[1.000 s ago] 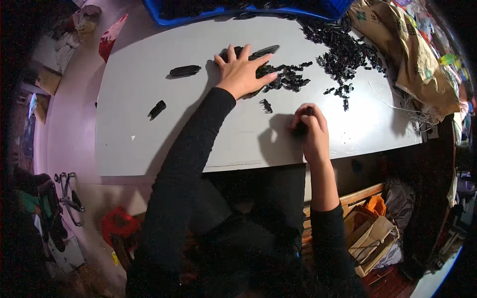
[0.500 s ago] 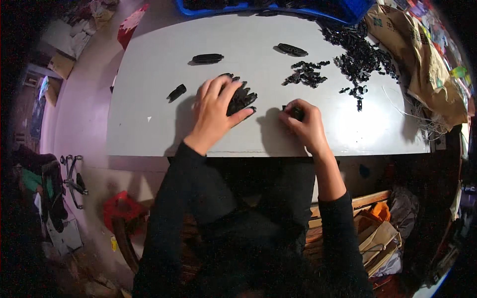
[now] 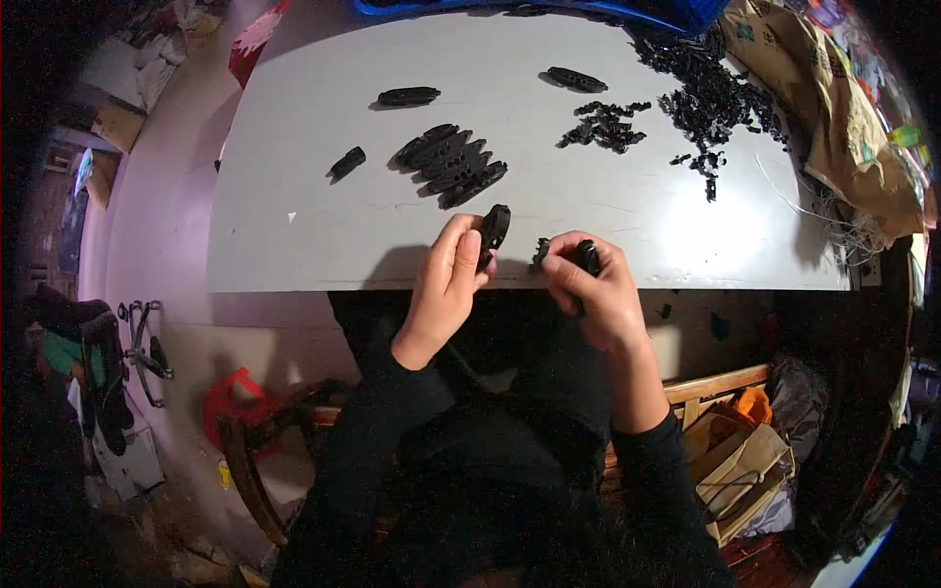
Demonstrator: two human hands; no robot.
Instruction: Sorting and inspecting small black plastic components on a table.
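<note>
Near the table's front edge, my left hand (image 3: 443,284) is closed round a long black plastic part (image 3: 498,227), held upright. Just to its right, my right hand (image 3: 610,299) pinches a small black clip-like piece (image 3: 540,254) between thumb and fingers. A second dark piece (image 3: 588,257) shows within the same hand; its full shape is hidden. Beyond my left hand, several long black parts lie side by side in a slanted row (image 3: 453,167). Two similar parts lie farther off, one at the left (image 3: 408,96) and one at the right (image 3: 576,79).
A shorter black piece (image 3: 347,164) lies left of the row on the white table (image 3: 284,255). Small black pieces form a little pile (image 3: 605,127) and a larger heap (image 3: 720,108) at the right. A blue bin (image 3: 701,22) stands at the back, a brown paper sack (image 3: 833,147) far right.
My left hand has come off the row toward me, now with a long black part in it, leaving the row in sight. My right hand has drawn slightly nearer to me.
</note>
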